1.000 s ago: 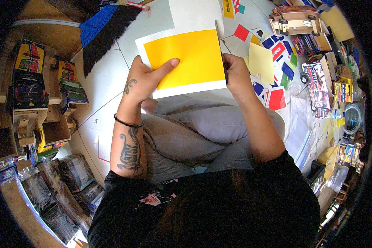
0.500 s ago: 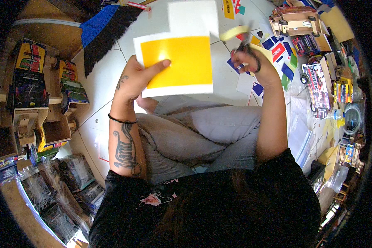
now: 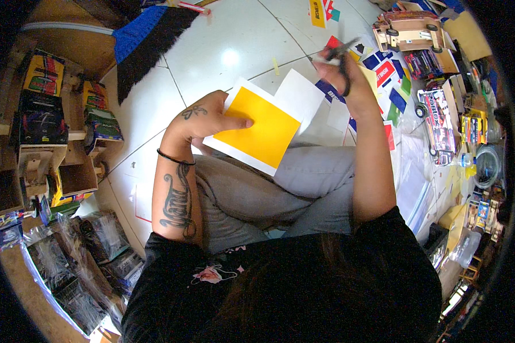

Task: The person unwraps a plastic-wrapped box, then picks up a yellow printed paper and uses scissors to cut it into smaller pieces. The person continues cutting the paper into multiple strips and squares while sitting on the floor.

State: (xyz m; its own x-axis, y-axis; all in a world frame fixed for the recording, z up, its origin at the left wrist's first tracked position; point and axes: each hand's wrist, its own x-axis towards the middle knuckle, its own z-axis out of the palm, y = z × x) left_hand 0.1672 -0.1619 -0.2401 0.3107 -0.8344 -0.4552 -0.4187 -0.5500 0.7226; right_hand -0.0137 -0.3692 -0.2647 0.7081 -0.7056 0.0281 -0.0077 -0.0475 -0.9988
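Head view. The left hand pinches the yellow sheet at its 9 o'clock edge, thumb pressed flat on the yellow face. The sheet is a yellow rectangle with a white border, tilted, held above the grey-trousered lap. A second white sheet projects from behind it at 1 o'clock.

The right hand is closed around black-handled scissors, blades pointing toward 12 o'clock, well apart from the sheet's 3 o'clock edge.

The white tiled floor is bare at 12 o'clock of the sheet. Coloured paper scraps lie at 2 o'clock. A blue-and-black broom head lies at 10 o'clock. Boxed toy cars stand at 9 o'clock.
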